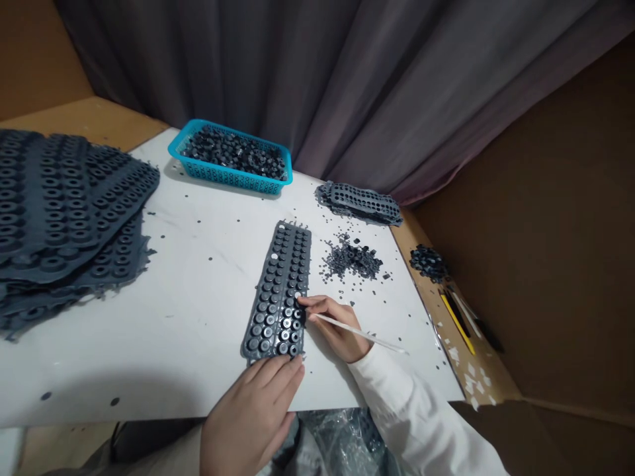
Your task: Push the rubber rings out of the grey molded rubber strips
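Observation:
A dark grey rubber sheet (pixel 278 291) with rows of round raised knobs lies in front of me on the white tabletop. My left hand (pixel 255 406) rests at its near end, fingers stretched out and touching the edge. Pinched in my right hand (pixel 342 334) is a thin white stick (pixel 364 332), slanting back over the wrist. The fingertips of that hand touch the sheet's right side, near a small white spot. What lies under those fingertips is hidden. Several knobs at the near right look shinier than the others.
A stack of knobbed grey sheets (pixel 59 211) fills the left. Behind stands a blue basket (pixel 233 177) of small dark parts. Right of the sheet lie a pile of dark bits (pixel 354 260) and perforated strips (pixel 362 201). A yellow cutter (pixel 457 322) lies beyond the right edge.

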### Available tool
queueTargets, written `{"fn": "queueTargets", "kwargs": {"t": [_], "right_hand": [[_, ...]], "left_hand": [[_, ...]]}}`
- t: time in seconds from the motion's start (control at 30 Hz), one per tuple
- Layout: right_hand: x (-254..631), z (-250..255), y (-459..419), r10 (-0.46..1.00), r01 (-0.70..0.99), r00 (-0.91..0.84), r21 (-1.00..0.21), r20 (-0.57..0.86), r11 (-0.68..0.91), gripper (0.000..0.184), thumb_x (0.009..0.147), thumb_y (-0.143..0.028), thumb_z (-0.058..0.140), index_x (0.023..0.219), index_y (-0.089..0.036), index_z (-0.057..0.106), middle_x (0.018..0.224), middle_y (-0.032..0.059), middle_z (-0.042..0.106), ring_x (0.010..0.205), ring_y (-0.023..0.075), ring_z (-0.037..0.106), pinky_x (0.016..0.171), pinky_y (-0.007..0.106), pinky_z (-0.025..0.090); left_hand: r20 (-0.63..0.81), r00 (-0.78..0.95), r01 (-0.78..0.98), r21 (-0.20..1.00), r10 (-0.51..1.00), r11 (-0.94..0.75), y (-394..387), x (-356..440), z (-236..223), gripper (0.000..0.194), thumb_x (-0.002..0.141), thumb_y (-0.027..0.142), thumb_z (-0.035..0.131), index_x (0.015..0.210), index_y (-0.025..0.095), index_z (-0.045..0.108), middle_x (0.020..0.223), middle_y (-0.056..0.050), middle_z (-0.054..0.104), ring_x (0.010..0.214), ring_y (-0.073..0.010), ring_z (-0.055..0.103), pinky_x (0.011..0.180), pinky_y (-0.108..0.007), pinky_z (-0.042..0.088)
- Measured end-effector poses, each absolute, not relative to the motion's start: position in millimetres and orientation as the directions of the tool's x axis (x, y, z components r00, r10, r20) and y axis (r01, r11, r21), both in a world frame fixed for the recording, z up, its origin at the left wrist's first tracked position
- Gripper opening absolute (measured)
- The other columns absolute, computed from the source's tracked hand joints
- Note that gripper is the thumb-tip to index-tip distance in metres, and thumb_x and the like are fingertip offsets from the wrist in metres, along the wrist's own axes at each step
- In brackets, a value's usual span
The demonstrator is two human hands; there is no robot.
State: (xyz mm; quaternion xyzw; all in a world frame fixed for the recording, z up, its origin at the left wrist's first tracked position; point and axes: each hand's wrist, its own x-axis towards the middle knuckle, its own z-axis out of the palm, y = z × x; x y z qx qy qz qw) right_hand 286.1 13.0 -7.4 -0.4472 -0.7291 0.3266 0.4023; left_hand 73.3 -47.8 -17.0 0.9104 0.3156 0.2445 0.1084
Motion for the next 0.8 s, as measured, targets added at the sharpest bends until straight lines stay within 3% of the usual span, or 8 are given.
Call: {"fn": "queueTargets", "kwargs": {"t": [0.17, 0.27, 0.4, 0.57, 0.8], "right_hand": [[292, -11, 23, 0.831, 0.509, -0.378, -0.659, 0.407, 0.554, 0.016, 0.095, -0.024, 0.047, 0.091, -0.021, 0.062, 0.11, 0.0108, 0.069, 0.101, 0.0185, 0.065, 0.081, 0.033, 0.058], [301, -8, 34, 0.842, 0.645, -0.288, -0.558, 0.456, 0.523, 0.018, 0.094, -0.024, 0.046, 0.091, -0.021, 0.064, 0.11, 0.0108, 0.069, 0.104, 0.0208, 0.064, 0.085, 0.037, 0.056], [307, -1, 40, 0.889, 0.672, -0.09, -0.631, 0.45, 0.388, 0.014, 0.093, -0.027, 0.049, 0.09, -0.021, 0.061, 0.11, 0.0111, 0.069, 0.103, 0.0222, 0.065, 0.088, 0.039, 0.054], [294, -1, 34, 0.92, 0.476, -0.195, -0.787, 0.341, 0.392, 0.011, 0.091, -0.03, 0.056, 0.088, -0.02, 0.061, 0.115, 0.012, 0.067, 0.107, 0.0238, 0.064, 0.091, 0.041, 0.053], [286, -8, 37, 0.904, 0.478, -0.218, -0.768, 0.367, 0.427, 0.011, 0.091, -0.028, 0.056, 0.087, -0.02, 0.063, 0.107, 0.0134, 0.069, 0.104, 0.0218, 0.065, 0.089, 0.039, 0.054]], "left_hand": [[0.405, 0.661, 0.519, 0.362, 0.632, -0.775, -47, 74, -16, 0.045, 0.079, 0.01, 0.048, 0.123, 0.016, 0.051, 0.122, -0.003, 0.063, 0.104, -0.0196, 0.058, 0.087, -0.033, 0.046], [0.396, 0.666, 0.522, 0.358, 0.633, -0.774, -47, 74, -18, 0.047, 0.078, 0.01, 0.048, 0.124, 0.016, 0.052, 0.123, -0.003, 0.063, 0.105, -0.0203, 0.058, 0.088, -0.033, 0.046], [0.379, 0.702, 0.521, 0.304, 0.603, -0.798, -47, 73, -20, 0.05, 0.075, 0.009, 0.049, 0.125, 0.012, 0.053, 0.125, -0.004, 0.061, 0.106, -0.0216, 0.057, 0.088, -0.035, 0.048], [0.383, 0.705, 0.526, 0.282, 0.597, -0.802, -47, 72, -20, 0.051, 0.074, 0.009, 0.049, 0.125, 0.012, 0.053, 0.125, -0.004, 0.062, 0.105, -0.0221, 0.058, 0.086, -0.036, 0.049], [0.386, 0.709, 0.522, 0.275, 0.59, -0.807, -47, 72, -20, 0.049, 0.075, 0.008, 0.048, 0.124, 0.012, 0.053, 0.125, -0.005, 0.062, 0.105, -0.0221, 0.058, 0.086, -0.036, 0.048]]}}
